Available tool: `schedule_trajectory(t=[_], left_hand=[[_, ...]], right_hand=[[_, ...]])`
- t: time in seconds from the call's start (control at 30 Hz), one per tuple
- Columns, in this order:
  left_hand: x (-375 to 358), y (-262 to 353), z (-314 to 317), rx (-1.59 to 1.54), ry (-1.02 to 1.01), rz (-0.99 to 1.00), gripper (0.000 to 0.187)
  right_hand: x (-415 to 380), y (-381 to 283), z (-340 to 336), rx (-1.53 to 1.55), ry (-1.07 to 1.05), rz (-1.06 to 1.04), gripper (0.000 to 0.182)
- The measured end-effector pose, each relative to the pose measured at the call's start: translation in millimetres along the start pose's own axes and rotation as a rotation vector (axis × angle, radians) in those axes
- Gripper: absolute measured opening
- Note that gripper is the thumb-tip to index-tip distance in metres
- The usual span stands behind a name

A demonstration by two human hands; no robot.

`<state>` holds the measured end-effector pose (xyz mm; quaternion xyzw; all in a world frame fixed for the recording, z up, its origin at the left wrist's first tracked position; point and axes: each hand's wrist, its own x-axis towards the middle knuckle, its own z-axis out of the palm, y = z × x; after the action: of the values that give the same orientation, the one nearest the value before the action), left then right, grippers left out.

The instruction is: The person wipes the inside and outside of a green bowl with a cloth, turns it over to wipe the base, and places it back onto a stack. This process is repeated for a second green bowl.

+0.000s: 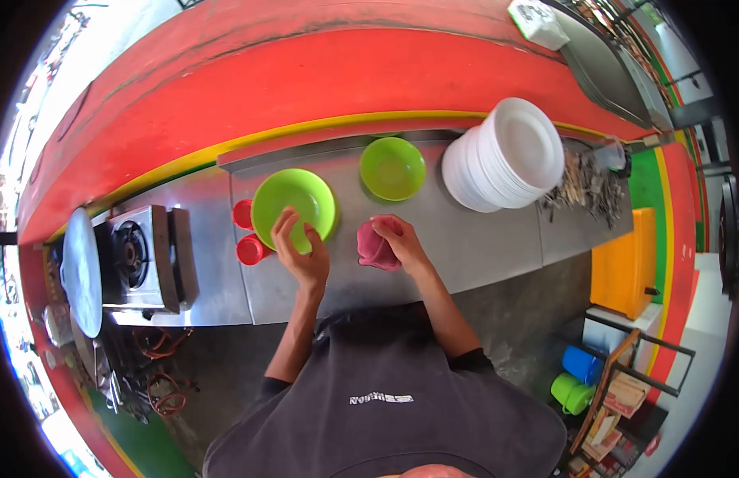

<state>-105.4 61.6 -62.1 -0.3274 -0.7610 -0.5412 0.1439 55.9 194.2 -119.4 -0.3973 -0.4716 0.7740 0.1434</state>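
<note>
My right hand [400, 239] is closed around a crumpled pink cloth [377, 245], held over the steel counter [345, 283]. To its left, my left hand [302, 253] reaches over the near rim of a light green bowl [294, 197], fingers curved and apart, thumb spread. That bowl sits at the left of the counter, its inside facing up. Just left of it are two small red containers [251, 249], partly overlapped by the bowl. A second green bowl [393, 169] stands further back, beyond the cloth.
A tall stack of white dishes [497, 159] leans at the back right, beside a heap of cutlery [589, 187]. At the left stand a gas stove [134, 247] and a large round metal piece [82, 271]. A red wall [322, 76] borders the counter's back.
</note>
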Motion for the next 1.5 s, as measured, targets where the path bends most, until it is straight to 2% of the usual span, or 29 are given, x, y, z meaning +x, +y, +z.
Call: schedule_trajectory(t=[0.03, 0.13, 0.17, 0.27, 0.3, 0.37, 0.5, 0.6, 0.7, 0.8, 0.9, 1.0, 1.1, 1.2, 1.3, 1.4, 1.5], left_hand=[[-0.3, 6.8, 8.8, -0.084, -0.116, -0.005, 0.032], [-20.5, 7.7, 53.1, -0.413, -0.371, -0.341, 0.030], [-31.3, -5.1, 72.9, -0.485, -0.402, -0.404, 0.037], [-40.4, -15.0, 121.1, -0.291, -0.443, -0.398, 0.049], [-49.4, -31.9, 139.9, -0.281, -0.484, -0.400, 0.065], [-61.4, -54.6, 171.8, -0.204, -0.459, -0.422, 0.072], [-68.2, -81.8, 214.9, -0.110, -0.428, -0.668, 0.080], [-68.4, -88.3, 229.4, -0.109, -0.450, -0.672, 0.075], [-71.9, -85.3, 227.2, -0.168, -0.543, -0.554, 0.072], [-87.9, -94.1, 232.5, -0.310, -0.442, -0.531, 0.075], [-85.2, -48.0, 209.2, -0.544, -0.438, -0.636, 0.075], [-97.5, -7.5, 187.2, -0.491, -0.358, -0.523, 0.069], [-120.5, -7.3, 177.0, -0.699, -0.226, -0.819, 0.059], [-106.8, 38.2, 147.8, -0.763, -0.194, -0.968, 0.059], [-119.2, 26.2, 116.0, -0.669, -0.229, -0.878, 0.064], [-121.6, 28.9, 78.1, -0.550, -0.152, -0.857, 0.061], [-124.8, 29.5, 34.0, -0.531, -0.212, -0.822, 0.062]], right_hand=[[-3.5, 0.8, -10.3, 0.045, 0.054, -0.006, 0.037], [-2.1, 3.3, -32.5, 0.164, 0.187, -0.057, 0.045], [-0.8, 4.0, -42.3, 0.172, 0.227, -0.074, 0.048], [10.2, 6.6, -76.2, 0.144, 0.341, -0.075, 0.055], [16.1, 7.8, -85.2, 0.127, 0.366, -0.063, 0.057], [35.5, 7.6, -107.2, 0.082, 0.337, -0.017, 0.058], [69.1, 3.3, -128.5, -0.016, 0.281, 0.072, 0.056], [102.8, 17.3, -140.0, -0.210, 0.274, -0.018, 0.051], [121.0, 25.7, -143.8, -0.249, 0.241, -0.127, 0.046], [132.1, 37.3, -155.4, -0.280, 0.226, -0.169, 0.040], [114.7, 34.5, -161.6, -0.208, 0.164, -0.217, 0.028], [80.0, 17.5, -161.4, -0.110, 0.054, -0.190, 0.024], [47.6, 6.4, -158.6, -0.178, -0.018, -0.105, 0.026], [32.7, 28.6, -171.3, -0.272, -0.149, -0.023, 0.028], [-9.2, -0.3, -169.0, -0.338, -0.187, -0.062, 0.037], [-49.0, -32.4, -141.3, -0.396, -0.014, -0.374, 0.044], [-92.6, -74.6, -91.1, -0.294, -0.197, -0.474, 0.050]])
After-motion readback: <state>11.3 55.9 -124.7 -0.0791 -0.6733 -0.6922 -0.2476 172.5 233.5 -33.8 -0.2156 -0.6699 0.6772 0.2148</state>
